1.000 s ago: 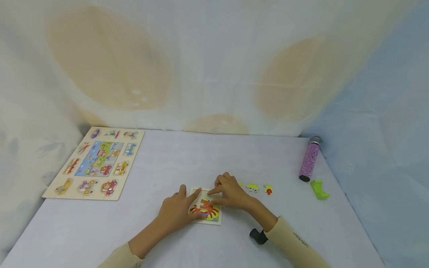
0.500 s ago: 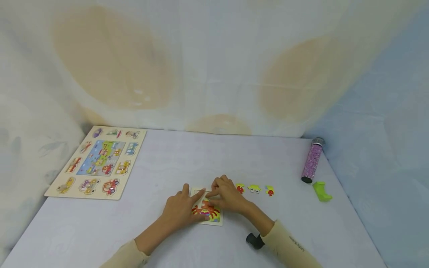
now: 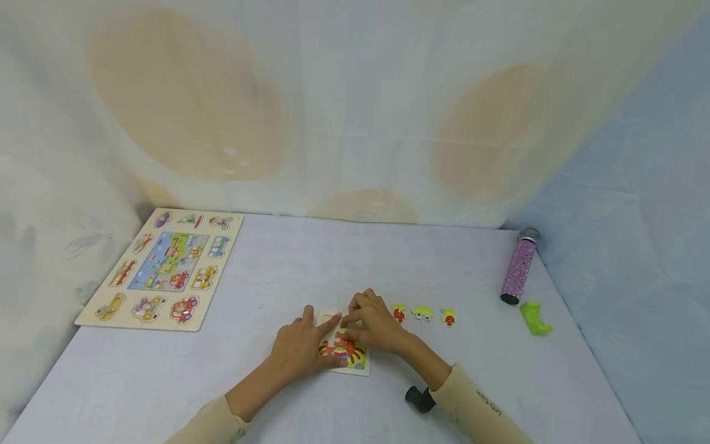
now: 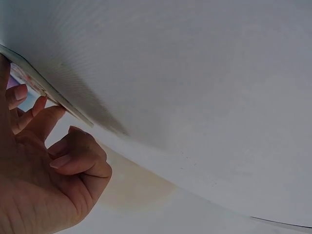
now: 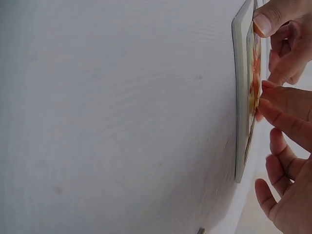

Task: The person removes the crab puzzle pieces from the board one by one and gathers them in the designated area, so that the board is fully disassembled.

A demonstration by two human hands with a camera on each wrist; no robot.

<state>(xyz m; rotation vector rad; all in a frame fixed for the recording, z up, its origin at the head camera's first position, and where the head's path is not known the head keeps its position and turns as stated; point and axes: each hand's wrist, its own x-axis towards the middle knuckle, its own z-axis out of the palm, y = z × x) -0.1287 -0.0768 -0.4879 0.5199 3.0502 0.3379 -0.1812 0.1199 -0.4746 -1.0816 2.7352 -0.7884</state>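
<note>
A small wooden puzzle board (image 3: 355, 371) lies on the white table, with a red crab picture (image 3: 348, 351) partly filling its frame. My left hand (image 3: 296, 342) rests across its left side, fingers extended, thumb low on the picture and index finger near the top edge. In the right wrist view that thumb (image 5: 263, 23) presses on the board's face. My right hand (image 3: 377, 324) leans over the upper right part and pinches a puzzle piece (image 5: 257, 101) between thumb and index finger at the board's surface. The fingers hide most of this piece.
Several-coloured loose puzzle pieces (image 3: 423, 313) lie in a row right of the board. A black object (image 3: 420, 399) sits by the right sleeve. A vehicle puzzle board (image 3: 166, 265), a glittery purple microphone (image 3: 518, 268) and a green curved block (image 3: 535, 319) lie farther out.
The right hand has shifted slightly left over the board, and the leftmost loose piece has come into fuller view. The left hand stays on the board. The whole view has shifted a little.
</note>
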